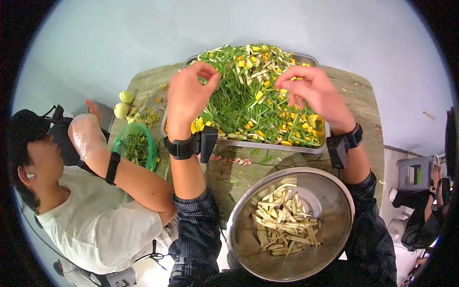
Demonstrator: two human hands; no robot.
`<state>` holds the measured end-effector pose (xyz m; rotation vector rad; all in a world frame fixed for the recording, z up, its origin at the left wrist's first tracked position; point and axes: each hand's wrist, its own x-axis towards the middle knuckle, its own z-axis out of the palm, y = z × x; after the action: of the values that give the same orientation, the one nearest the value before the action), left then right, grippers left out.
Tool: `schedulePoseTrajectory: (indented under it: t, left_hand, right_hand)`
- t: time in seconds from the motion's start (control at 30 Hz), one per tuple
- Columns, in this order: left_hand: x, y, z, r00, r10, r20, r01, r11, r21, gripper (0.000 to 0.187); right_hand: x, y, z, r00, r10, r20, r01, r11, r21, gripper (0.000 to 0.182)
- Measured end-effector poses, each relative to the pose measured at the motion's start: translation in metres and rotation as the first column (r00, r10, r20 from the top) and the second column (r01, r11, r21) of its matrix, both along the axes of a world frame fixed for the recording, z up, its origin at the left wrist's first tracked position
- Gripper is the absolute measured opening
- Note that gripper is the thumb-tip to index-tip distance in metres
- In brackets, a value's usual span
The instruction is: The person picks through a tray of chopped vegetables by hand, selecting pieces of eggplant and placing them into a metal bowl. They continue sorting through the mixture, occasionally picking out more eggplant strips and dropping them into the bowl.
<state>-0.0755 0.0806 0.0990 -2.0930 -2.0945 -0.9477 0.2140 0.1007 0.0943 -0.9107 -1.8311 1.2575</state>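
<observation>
Above the left part of a heaped metal tray (267, 146), my left hand (189, 93) hangs with its fingers loosely curled. A gap shows between thumb and fingers, and I see nothing in it. My right hand (313, 91) hovers over the tray's right side, fingers apart and holding nothing visible. Under both hands lies a pile of chopped green vegetables (234, 103), mixed with yellow pieces (306, 126) and pale strips (258, 76). Nearer to me, a steel bowl (334, 229) sits tilted between my forearms, with pale cut vegetable strips (284, 222) inside.
A person in a white shirt (100, 225), one hand in a clear plastic glove (88, 136), is at the left beside a green basket (154, 148) of greens. Two pale green round vegetables (123, 105) lie on the wooden table (358, 105). A grey stool (413, 172) stands right.
</observation>
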Motion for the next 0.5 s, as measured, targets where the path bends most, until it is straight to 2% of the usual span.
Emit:
schedulePoseTrajectory:
  t: [0.03, 0.07, 0.1, 0.17, 0.23, 0.3, 0.37, 0.43, 0.5]
  left_hand:
    - [0.01, -0.001, 0.003, 0.963, -0.173, 0.206, 0.174, 0.985, 0.009, 0.015]
    - [0.02, -0.002, 0.005, 0.855, -0.332, 0.398, 0.34, 0.939, 0.053, 0.014]
    - [0.03, -0.002, 0.006, 0.852, -0.34, 0.397, 0.347, 0.936, 0.055, 0.014]
    - [0.048, -0.006, 0.006, 0.778, -0.418, 0.47, 0.433, 0.898, 0.081, 0.015]
    - [0.056, -0.007, 0.004, 0.798, -0.4, 0.45, 0.428, 0.903, 0.043, 0.015]
    - [0.063, -0.004, -0.003, 0.731, -0.453, 0.511, 0.527, 0.85, 0.001, 0.014]
    - [0.065, -0.002, -0.005, 0.739, -0.433, 0.516, 0.504, 0.864, 0.004, 0.016]
    - [0.06, 0.003, -0.01, 0.724, -0.506, 0.47, 0.549, 0.834, 0.053, 0.018]
    - [0.037, 0.004, -0.007, 0.856, -0.41, 0.315, 0.432, 0.902, 0.001, 0.02]
  right_hand:
    - [-0.007, -0.002, -0.004, 0.998, 0.05, -0.046, -0.051, 0.999, -0.01, 0.024]
    - [-0.012, -0.004, -0.008, 0.988, 0.086, -0.13, -0.094, 0.994, -0.058, 0.027]
    - [-0.017, -0.004, -0.011, 0.989, 0.079, -0.129, -0.086, 0.995, -0.056, 0.027]
    - [-0.023, -0.005, -0.015, 0.975, 0.058, -0.215, -0.105, 0.971, -0.213, 0.027]
    - [-0.024, -0.004, -0.022, 0.97, 0.005, -0.242, -0.062, 0.972, -0.227, 0.026]
    - [-0.024, 0.001, -0.027, 0.968, -0.003, -0.252, -0.049, 0.979, -0.199, 0.023]
    - [-0.021, 0.004, -0.03, 0.962, -0.001, -0.274, -0.054, 0.98, -0.19, 0.022]
    - [-0.017, 0.01, -0.033, 0.954, 0.006, -0.3, -0.062, 0.982, -0.178, 0.021]
    - [-0.011, 0.016, -0.036, 0.994, -0.004, -0.113, -0.006, 0.996, -0.089, 0.021]
